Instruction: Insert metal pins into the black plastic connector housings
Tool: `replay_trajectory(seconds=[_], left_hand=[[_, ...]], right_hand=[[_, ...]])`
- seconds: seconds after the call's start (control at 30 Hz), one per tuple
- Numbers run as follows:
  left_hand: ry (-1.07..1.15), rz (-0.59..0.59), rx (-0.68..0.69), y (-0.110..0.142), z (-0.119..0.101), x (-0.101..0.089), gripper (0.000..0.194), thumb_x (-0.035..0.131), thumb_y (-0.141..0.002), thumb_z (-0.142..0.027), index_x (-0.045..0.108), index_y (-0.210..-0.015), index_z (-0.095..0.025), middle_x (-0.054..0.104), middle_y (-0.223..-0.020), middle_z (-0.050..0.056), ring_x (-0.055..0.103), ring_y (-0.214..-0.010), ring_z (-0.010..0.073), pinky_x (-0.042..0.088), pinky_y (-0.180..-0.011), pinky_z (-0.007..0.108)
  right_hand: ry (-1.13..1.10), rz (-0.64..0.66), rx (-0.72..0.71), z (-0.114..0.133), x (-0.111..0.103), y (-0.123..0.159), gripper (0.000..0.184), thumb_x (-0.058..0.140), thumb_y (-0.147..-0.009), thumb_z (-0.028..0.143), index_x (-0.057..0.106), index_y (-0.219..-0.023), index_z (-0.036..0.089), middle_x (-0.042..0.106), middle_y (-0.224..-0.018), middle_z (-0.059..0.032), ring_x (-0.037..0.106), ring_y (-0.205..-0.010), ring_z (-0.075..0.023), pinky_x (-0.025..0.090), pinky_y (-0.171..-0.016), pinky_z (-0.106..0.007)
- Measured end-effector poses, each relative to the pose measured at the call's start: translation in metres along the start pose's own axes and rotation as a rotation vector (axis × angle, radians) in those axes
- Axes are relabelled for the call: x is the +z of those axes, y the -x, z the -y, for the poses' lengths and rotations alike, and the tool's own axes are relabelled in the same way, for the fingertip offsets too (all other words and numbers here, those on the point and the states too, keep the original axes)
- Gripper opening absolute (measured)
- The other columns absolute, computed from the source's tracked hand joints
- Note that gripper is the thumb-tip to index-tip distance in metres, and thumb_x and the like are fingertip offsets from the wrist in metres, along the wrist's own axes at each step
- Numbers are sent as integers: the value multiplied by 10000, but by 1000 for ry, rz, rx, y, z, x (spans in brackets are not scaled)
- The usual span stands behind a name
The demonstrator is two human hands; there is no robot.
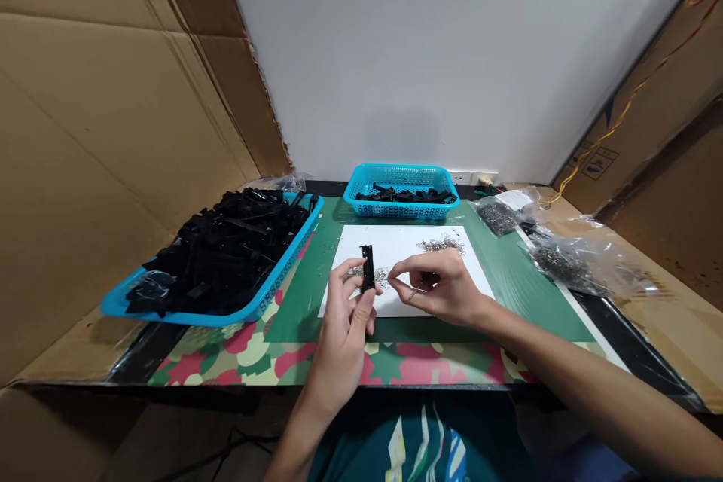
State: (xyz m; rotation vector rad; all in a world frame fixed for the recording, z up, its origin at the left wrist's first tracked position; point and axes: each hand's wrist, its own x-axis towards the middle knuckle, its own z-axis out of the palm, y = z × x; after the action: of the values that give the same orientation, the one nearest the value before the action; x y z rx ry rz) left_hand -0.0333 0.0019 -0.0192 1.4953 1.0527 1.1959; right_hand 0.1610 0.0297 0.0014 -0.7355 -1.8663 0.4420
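My left hand holds a narrow black plastic part upright between thumb and fingers, above the white sheet. To its right, my right hand is closed in a pinch, thumb and index fingertips together, a short gap from the black part. A thin metal rod shows between its fingers; its kind and anything at the fingertips are too small to tell. Behind the right hand lies a pile of tiny metal pieces, perhaps springs. A second pile lies partly hidden behind the left hand.
A large blue basket heaped with black parts stands at left. A smaller blue basket with black pieces is at the back. Clear bags of small metal pieces lie at right. The green mat lies under the sheet.
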Motion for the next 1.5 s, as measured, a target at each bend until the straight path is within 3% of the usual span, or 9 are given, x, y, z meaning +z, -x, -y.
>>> replay_trajectory(seconds=[0.1,0.2,0.33,0.43,0.8,0.93,1.1,1.3,1.5], left_hand=[[64,-45,30,2,-2,2,581,664,-999,-407,378,-1496,-311,657,-1149,40,518,-622,78,450,-545,202],[63,-81,34,4,-1,1,605,717,-962,-421,477,-1491,-253,674,-1198,83,610,-733,117,491,-567,203],[15,-94,56,7,4,-3,631,771,-918,-423,560,-1482,-235,700,-1232,102,702,-1031,225,594,-810,269],[1,-93,75,8,6,-5,621,784,-912,-405,585,-1480,-251,718,-1208,82,710,-1096,233,596,-920,288],[-19,-49,73,8,7,-5,578,780,-908,-416,660,-1447,-247,754,-1167,82,730,-897,203,616,-780,270],[-55,-43,57,8,4,-7,558,755,-918,-456,683,-1431,-247,743,-1065,77,580,-627,127,526,-541,245],[-58,-10,31,6,-4,-5,520,721,-941,-471,712,-1400,-225,622,-816,32,437,-536,100,411,-461,239],[-43,89,-63,5,-4,-5,606,566,-1016,-569,677,-1428,-139,584,-742,21,384,-527,90,355,-481,231],[-138,147,-3,2,-6,-6,498,526,-1047,-524,737,-1346,-187,664,-881,59,494,-669,146,429,-598,257]], right_hand=[[71,-13,-90,1,5,3,152,655,-946,180,762,-838,170,548,-563,35,377,-471,-76,321,-477,-226],[159,15,-162,-1,7,7,200,619,-979,208,779,-860,200,583,-539,19,425,-448,-92,338,-469,-240],[233,37,-221,-3,7,14,216,607,-995,202,790,-883,224,564,-523,22,424,-445,-101,345,-479,-253],[185,63,-256,-3,6,15,178,624,-1004,206,789,-937,220,557,-536,29,424,-453,-102,353,-492,-256],[29,189,-191,-1,-1,10,231,587,-1027,244,789,-935,183,562,-558,16,432,-463,-96,339,-468,-252],[-8,210,-178,-2,-3,9,218,605,-1035,249,800,-980,168,583,-567,13,454,-467,-90,349,-467,-240],[1,210,-163,-2,-4,7,225,613,-1043,225,824,-1028,148,640,-596,-11,506,-484,-94,368,-484,-241],[52,228,-140,-5,-13,3,220,617,-1043,249,829,-1025,197,726,-680,-31,584,-536,-107,416,-528,-242],[99,283,-177,-12,-21,2,263,589,-1065,272,835,-999,202,693,-667,-29,535,-520,-107,360,-514,-263]])
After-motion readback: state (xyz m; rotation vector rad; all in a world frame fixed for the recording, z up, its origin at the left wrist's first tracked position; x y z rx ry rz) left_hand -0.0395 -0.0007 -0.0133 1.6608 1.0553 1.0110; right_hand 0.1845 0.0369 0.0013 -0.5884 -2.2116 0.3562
